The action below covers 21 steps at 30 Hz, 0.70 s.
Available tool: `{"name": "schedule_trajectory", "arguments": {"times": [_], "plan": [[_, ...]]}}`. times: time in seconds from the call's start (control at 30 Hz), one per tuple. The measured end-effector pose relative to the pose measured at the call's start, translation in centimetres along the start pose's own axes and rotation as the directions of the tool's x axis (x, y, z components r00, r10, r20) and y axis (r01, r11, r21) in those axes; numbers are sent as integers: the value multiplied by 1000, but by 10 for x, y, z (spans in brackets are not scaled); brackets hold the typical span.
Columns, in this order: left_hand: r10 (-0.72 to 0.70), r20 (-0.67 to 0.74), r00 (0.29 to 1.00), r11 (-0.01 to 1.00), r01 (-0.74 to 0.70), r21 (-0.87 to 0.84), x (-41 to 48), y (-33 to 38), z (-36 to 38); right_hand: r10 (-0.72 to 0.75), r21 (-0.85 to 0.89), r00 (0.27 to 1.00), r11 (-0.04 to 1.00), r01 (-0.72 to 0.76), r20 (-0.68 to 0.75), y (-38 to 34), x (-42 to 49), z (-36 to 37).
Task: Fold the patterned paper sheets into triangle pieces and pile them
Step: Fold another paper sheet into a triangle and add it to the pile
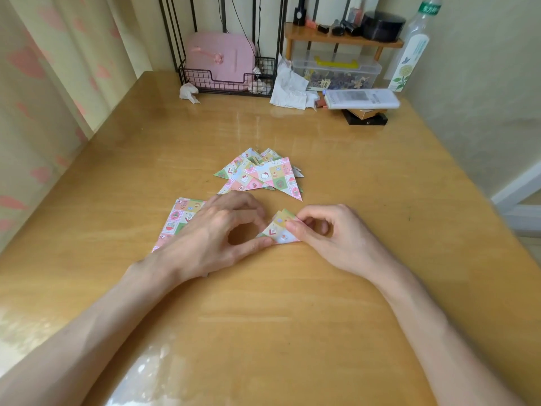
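Wooden table (292,317), head view.

Work item: one small triangle piece (276,232), partly folded, lying on the table between the two hands, apex toward 12 o'clock.

Left hand (216,230): at 9 o'clock of the piece. Thumb and forefinger curled into a ring; the thumb tip sits on the piece's lower left corner and the forefinger tip comes down on its upper left edge. The other fingers are curled behind and mostly hidden.

Right hand (330,235): at 3 o'clock of the piece. Thumb and forefinger curled and closed together on the right edge, pinching it. The remaining fingers are bent loosely, off the paper.

Pile of triangle pieces (263,174): at 12 o'clock of the held piece, near but apart from it; loosely overlapped, points spread several ways.

Patterned paper sheets (178,218): flat stack at 9 o'clock, its right part covered by the left hand and wrist.

Far edge, 12 o'clock: wire basket (205,80) holding a pink box (219,57); crumpled tissue (188,92) just beside it.
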State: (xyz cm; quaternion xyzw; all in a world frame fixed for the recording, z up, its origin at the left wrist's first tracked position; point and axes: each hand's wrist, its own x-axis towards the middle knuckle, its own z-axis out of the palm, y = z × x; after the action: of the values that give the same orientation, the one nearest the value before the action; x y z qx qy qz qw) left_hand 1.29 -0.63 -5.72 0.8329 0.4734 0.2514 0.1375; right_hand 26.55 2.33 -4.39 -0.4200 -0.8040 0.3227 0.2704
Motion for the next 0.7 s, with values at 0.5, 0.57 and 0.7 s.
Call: {"name": "schedule_trajectory", "arguments": {"times": [0.5,0.57,0.7], "plan": [[-160,-118,980,981,171,90,0,4,5,106,-77,979,990,-121,-172,-3,4,20],[-153,-117,981,979,167,120,1,5,4,90,-111,975,987,-114,-202,-3,3,20],[-151,-117,982,972,169,165,2,8,4,68,-193,968,974,-116,-242,-5,2,21]]}}
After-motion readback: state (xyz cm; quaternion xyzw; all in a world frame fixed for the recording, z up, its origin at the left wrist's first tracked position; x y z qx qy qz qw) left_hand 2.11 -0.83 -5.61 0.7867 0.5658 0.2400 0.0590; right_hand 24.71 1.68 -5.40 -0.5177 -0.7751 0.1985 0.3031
